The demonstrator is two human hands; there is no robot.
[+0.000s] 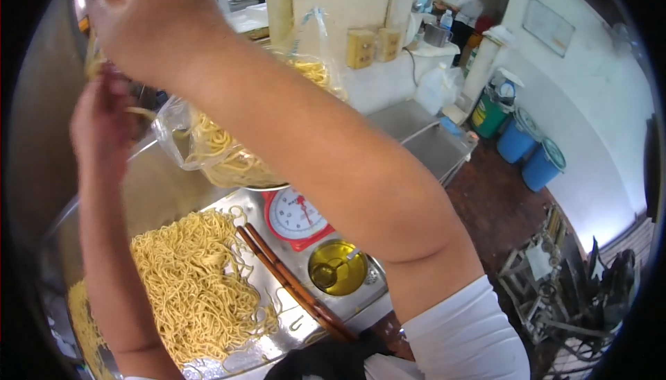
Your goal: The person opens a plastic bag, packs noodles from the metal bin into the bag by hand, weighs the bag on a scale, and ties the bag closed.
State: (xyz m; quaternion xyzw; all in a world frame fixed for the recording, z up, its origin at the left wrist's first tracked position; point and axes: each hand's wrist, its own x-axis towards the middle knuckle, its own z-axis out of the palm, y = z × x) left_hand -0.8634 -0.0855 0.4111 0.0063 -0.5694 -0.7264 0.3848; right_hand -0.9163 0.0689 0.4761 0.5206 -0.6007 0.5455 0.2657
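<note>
My right hand [149,23] is raised at the upper left, its fingers curled closed around noodle strands, partly cut off by the frame's edge. Just below it, my left hand [103,120] is blurred and pinched, with a yellow strand sticking out towards the bag. A clear plastic bag of thick yellow noodles [232,161] sits on the scale, partly hidden behind my right forearm. The red scale [300,215] shows its white dial. Below my hands, a large heap of thin noodles [198,286] is spread over the metal tray [267,349].
Long brown chopsticks [281,272] lie beside the heap. A bowl of yellow oil [340,269] with a ladle stands right of them. Further off are a metal counter [437,148], blue bins [542,165], a green bin [491,113] and a person [468,12] in white.
</note>
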